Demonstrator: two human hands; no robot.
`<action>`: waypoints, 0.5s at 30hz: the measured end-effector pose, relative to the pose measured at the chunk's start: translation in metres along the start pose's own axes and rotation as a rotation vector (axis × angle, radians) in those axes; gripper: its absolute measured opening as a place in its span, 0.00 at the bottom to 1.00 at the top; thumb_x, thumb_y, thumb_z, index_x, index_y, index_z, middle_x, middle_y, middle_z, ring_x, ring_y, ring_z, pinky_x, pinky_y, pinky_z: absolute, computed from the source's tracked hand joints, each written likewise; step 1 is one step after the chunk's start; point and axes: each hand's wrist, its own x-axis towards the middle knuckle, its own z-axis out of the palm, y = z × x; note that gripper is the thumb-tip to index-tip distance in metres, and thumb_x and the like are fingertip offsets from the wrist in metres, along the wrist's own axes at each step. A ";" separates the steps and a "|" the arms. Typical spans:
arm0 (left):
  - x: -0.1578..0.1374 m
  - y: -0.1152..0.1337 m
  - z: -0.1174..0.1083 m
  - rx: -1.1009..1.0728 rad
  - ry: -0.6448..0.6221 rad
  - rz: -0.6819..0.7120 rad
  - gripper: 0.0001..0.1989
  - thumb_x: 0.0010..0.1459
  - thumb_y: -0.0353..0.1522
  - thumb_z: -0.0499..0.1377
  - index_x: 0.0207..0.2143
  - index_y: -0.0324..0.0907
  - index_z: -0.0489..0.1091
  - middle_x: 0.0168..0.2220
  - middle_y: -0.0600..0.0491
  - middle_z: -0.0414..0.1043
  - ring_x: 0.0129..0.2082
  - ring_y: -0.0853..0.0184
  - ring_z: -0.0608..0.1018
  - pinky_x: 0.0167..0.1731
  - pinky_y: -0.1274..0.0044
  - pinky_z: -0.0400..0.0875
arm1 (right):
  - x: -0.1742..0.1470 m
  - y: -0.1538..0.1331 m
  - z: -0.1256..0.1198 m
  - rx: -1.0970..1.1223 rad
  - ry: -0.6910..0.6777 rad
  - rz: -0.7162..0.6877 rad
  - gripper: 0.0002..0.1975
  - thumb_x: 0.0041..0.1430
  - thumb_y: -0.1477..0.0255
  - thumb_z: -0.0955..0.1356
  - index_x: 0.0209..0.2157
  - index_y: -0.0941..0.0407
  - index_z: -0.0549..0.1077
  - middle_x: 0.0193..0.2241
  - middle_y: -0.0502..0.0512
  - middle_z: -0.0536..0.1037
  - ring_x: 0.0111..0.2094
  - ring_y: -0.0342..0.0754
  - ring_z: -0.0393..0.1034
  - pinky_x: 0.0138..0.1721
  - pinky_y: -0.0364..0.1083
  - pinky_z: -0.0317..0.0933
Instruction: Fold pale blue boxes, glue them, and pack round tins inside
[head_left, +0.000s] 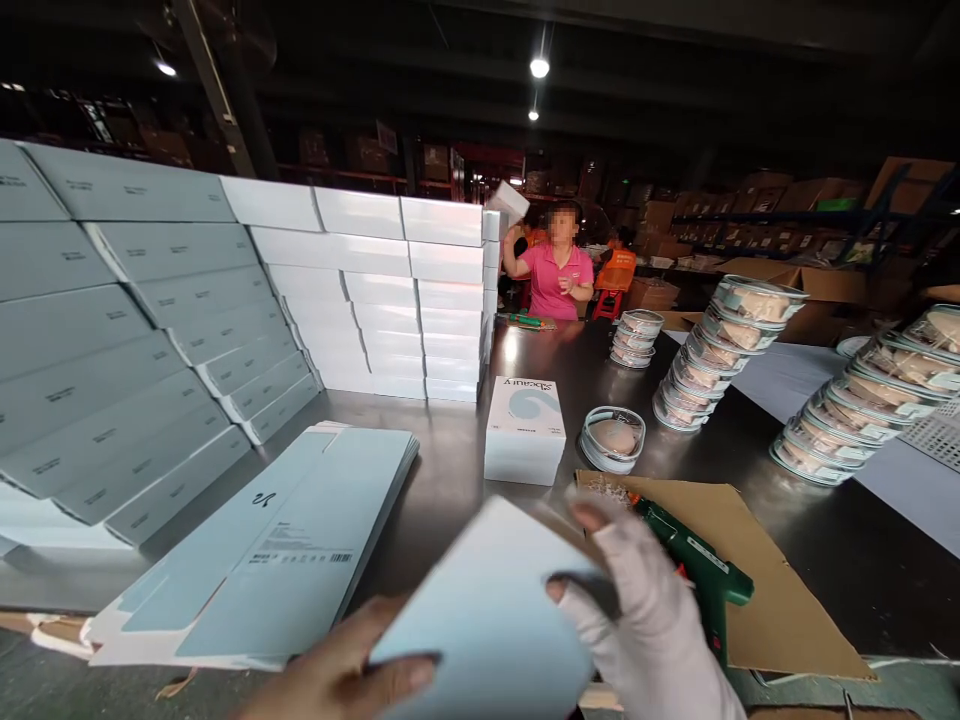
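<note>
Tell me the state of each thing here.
Pale blue cardboard box, held tilted; closure unclear
Bare left hand, gripping that box
White-gloved right hand, fingers at the box's edge; grip blurred
Pale blue printed cardboard box, standing, top shut
Flat pale blue cartons, unassembled, stacked
Brown cardboard sheet, lying flat
Green plastic glue gun, lying on the sheet
White rectangular cardboard boxes, stacked, shut
Clear round plastic packs, mostly stacked

The left hand [341,662] holds a box [491,610] (blurred).

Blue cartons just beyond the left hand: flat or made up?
Flat. The blue cartons lie in a low stack on the table; thin layered edges show along its right side.
</note>
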 end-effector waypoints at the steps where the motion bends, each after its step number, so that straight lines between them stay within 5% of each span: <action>1: 0.006 0.002 0.001 -0.106 0.077 -0.022 0.24 0.54 0.54 0.66 0.49 0.54 0.82 0.46 0.50 0.86 0.50 0.46 0.83 0.50 0.63 0.79 | -0.003 0.004 0.001 -0.018 0.142 -0.033 0.30 0.61 0.67 0.73 0.64 0.43 0.67 0.61 0.59 0.74 0.58 0.60 0.73 0.57 0.56 0.70; 3: 0.020 0.005 0.009 -0.268 0.189 -0.009 0.31 0.53 0.57 0.66 0.51 0.49 0.80 0.48 0.48 0.84 0.52 0.48 0.81 0.52 0.64 0.77 | -0.007 0.011 0.004 0.070 0.185 -0.015 0.37 0.68 0.60 0.68 0.73 0.41 0.49 0.73 0.57 0.55 0.72 0.62 0.53 0.68 0.65 0.53; 5: 0.031 0.008 0.021 -0.343 0.223 0.070 0.38 0.51 0.56 0.69 0.60 0.48 0.73 0.53 0.46 0.81 0.53 0.52 0.80 0.54 0.67 0.75 | -0.010 0.014 0.010 0.206 0.078 0.035 0.35 0.71 0.57 0.63 0.73 0.38 0.45 0.75 0.50 0.47 0.74 0.60 0.44 0.70 0.65 0.48; 8: 0.043 0.016 0.036 -0.352 0.248 0.187 0.45 0.48 0.55 0.71 0.65 0.49 0.66 0.59 0.45 0.75 0.56 0.53 0.77 0.55 0.70 0.73 | -0.007 0.010 0.025 0.387 0.074 0.106 0.30 0.71 0.56 0.63 0.71 0.35 0.54 0.74 0.46 0.52 0.72 0.58 0.51 0.68 0.58 0.57; 11: 0.051 0.030 0.041 -0.339 0.223 0.218 0.40 0.47 0.63 0.65 0.52 0.44 0.77 0.58 0.43 0.76 0.59 0.44 0.74 0.56 0.65 0.74 | -0.005 0.003 0.039 0.669 0.127 0.297 0.32 0.71 0.52 0.62 0.72 0.42 0.54 0.69 0.55 0.66 0.66 0.57 0.65 0.62 0.53 0.67; 15: 0.054 0.040 0.049 -0.404 0.360 0.115 0.28 0.60 0.58 0.58 0.50 0.48 0.73 0.56 0.47 0.76 0.60 0.46 0.74 0.53 0.65 0.74 | -0.013 0.000 0.048 0.681 0.175 0.453 0.32 0.72 0.61 0.64 0.72 0.41 0.52 0.71 0.51 0.61 0.69 0.52 0.59 0.65 0.50 0.62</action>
